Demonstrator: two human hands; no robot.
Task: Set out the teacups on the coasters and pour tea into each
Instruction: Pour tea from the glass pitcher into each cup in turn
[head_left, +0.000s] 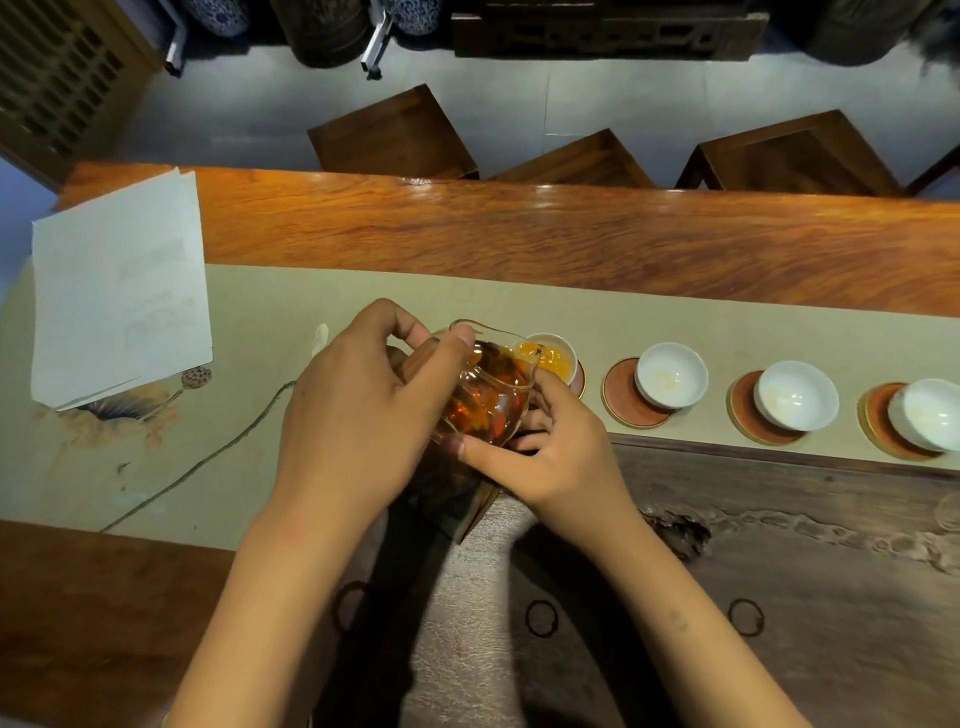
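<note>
Hands, left and right, grip tilted pitcher over first teacup (three cups beside it empty).

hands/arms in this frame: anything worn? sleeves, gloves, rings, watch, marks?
Both forearms are bare up to the frame edge: no sleeves in view. The left hand and right hand are bare, with no gloves, and I can see no rings or watch. Nails are short. A small faint mark sits on the right forearm.
</note>
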